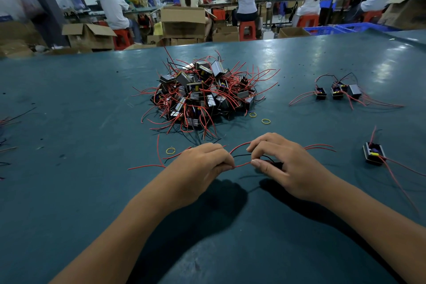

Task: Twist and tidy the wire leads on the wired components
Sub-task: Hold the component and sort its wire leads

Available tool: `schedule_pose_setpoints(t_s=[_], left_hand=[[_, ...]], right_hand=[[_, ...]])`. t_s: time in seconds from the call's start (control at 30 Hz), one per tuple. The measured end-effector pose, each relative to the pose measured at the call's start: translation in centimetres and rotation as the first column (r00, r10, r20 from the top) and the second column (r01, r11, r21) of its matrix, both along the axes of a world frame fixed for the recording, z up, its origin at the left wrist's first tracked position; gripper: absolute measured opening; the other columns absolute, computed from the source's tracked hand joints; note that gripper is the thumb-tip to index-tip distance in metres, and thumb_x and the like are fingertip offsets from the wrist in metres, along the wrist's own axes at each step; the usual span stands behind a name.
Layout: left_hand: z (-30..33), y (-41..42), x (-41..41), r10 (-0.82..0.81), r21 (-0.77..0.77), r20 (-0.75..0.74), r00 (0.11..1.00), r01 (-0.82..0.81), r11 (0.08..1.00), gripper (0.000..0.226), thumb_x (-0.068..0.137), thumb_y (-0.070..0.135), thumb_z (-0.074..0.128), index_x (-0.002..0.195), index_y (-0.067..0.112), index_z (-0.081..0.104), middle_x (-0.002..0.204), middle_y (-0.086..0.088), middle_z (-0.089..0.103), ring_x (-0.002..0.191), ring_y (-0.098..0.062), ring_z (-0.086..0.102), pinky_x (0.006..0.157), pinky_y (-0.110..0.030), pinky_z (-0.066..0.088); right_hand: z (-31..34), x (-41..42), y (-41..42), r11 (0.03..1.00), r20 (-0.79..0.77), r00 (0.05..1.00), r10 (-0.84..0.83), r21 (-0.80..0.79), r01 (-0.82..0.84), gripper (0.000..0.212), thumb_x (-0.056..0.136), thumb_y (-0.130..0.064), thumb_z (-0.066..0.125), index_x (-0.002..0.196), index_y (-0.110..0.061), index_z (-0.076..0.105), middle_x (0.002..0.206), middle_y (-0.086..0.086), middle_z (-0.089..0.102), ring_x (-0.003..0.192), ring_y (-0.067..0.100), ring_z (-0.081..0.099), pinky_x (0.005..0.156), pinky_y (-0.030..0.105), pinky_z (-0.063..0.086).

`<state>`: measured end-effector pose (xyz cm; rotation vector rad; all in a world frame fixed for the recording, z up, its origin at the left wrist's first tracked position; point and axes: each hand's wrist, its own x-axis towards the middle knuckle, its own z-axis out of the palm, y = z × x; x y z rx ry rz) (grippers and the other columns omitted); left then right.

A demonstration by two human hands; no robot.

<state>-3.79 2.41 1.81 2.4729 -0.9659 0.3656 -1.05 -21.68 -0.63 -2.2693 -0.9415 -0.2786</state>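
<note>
Head view: left hand (202,163) pinches red wires (242,164) at its fingertips. Right hand (281,163) curls round a small black part (275,164), mostly hidden, just above the teal table (69,110). Heap of wired parts (202,94) lies beyond; yellow rubber band (170,150) near left hand.

Big pile of wired parts (202,92) sits mid-table (69,122), beyond both hands; three rubber bands lie near it, two (252,114) (266,121) at its near right edge, one (170,150) just left of the left hand (202,166). Right hand (285,163) is beside the left, wire leads (239,163) running between them, a small part (275,165) under its fingers. Three parts (336,92) far right, one part (374,153) nearer, right of the right hand.
</note>
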Motion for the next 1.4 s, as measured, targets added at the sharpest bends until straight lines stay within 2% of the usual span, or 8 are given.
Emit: schedule_pose_setpoints(t_s=[0.17,0.4,0.73,0.97,1.07,1.17,1.3,1.4], left_hand=[[0.0,0.4,0.1,0.021,-0.032,0.015,1.000,-0.020,0.999,0.008,0.096,0.016,0.063,0.096,0.012,0.070,0.088,0.014,0.055,0.081,0.001,0.046,0.073,-0.020,0.042],[-0.3,0.2,0.4,0.019,-0.092,-0.005,1.000,-0.020,0.996,0.005,0.093,0.014,0.065,0.089,0.010,0.067,0.082,0.012,0.055,0.075,0.012,0.045,0.072,-0.006,0.032],[-0.7,0.0,0.3,-0.045,-0.152,-0.026,0.999,0.040,0.988,0.001,0.093,0.018,0.065,0.094,0.018,0.064,0.086,0.014,0.056,0.076,0.005,0.050,0.070,-0.007,0.036],[-0.6,-0.1,0.2,-0.052,-0.140,0.008,0.999,0.053,0.989,0.002,0.094,0.017,0.066,0.095,0.016,0.067,0.086,0.011,0.058,0.077,0.008,0.048,0.071,-0.006,0.034],[-0.4,-0.1,0.0,-0.051,-0.140,0.046,0.998,0.057,0.989,0.008,0.094,0.020,0.065,0.095,0.014,0.071,0.085,0.008,0.061,0.077,0.006,0.049,0.071,-0.010,0.037],[-0.3,-0.1,-0.1,-0.066,-0.127,0.064,0.996,0.074,0.989,0.012,0.095,0.024,0.063,0.095,0.015,0.072,0.086,0.006,0.062,0.078,-0.006,0.054,0.069,-0.018,0.043],[-0.2,0.1,0.0,-0.091,-0.078,0.088,0.992,0.098,0.992,0.012,0.095,0.025,0.063,0.092,0.016,0.071,0.086,0.007,0.063,0.079,-0.010,0.056,0.067,-0.032,0.050],[-0.1,0.4,0.2,-0.097,-0.053,0.086,0.992,0.102,0.993,0.009,0.095,0.022,0.064,0.093,0.016,0.071,0.088,0.008,0.063,0.080,-0.009,0.056,0.068,-0.030,0.050]], right_hand=[[0.1,-0.1,0.0,1.000,0.003,1.000,0.016,0.008,-0.016,0.011,0.097,-0.027,0.058,0.092,-0.019,0.062,0.111,-0.010,0.059,0.111,0.008,0.054,0.095,0.020,0.039],[0.0,-0.5,0.2,0.999,0.002,1.000,0.022,0.023,-0.022,0.008,0.095,-0.026,0.060,0.092,-0.019,0.063,0.110,-0.011,0.060,0.112,0.009,0.054,0.095,0.027,0.042],[0.1,-1.4,1.3,0.995,0.068,0.997,0.032,0.096,-0.039,0.011,0.092,-0.028,0.065,0.090,-0.017,0.067,0.108,-0.007,0.062,0.111,0.008,0.054,0.095,0.023,0.042],[1.0,-1.8,1.3,0.999,0.297,0.954,0.034,0.024,-0.043,0.010,0.091,-0.021,0.067,0.089,-0.011,0.070,0.090,-0.003,0.064,0.086,0.018,0.058,0.079,0.032,0.047],[1.1,-2.4,1.6,0.997,0.316,0.946,0.077,-0.031,-0.071,0.017,0.095,-0.024,0.060,0.093,-0.010,0.069,0.084,-0.004,0.066,0.074,0.013,0.059,0.070,0.023,0.046],[1.1,-2.8,1.9,0.997,0.222,0.973,0.070,-0.001,-0.071,0.022,0.097,-0.027,0.054,0.092,-0.010,0.068,0.081,-0.005,0.066,0.071,0.012,0.061,0.065,0.028,0.049],[1.0,-2.5,1.6,0.997,0.153,0.987,0.058,-0.054,-0.051,0.027,0.099,-0.032,0.048,0.091,-0.012,0.064,0.080,-0.007,0.064,0.071,0.014,0.058,0.065,0.035,0.048],[0.9,-2.5,1.9,0.996,0.152,0.986,0.066,-0.065,-0.056,0.019,0.100,-0.026,0.051,0.092,-0.012,0.062,0.081,-0.005,0.062,0.071,0.016,0.056,0.065,0.037,0.048]])
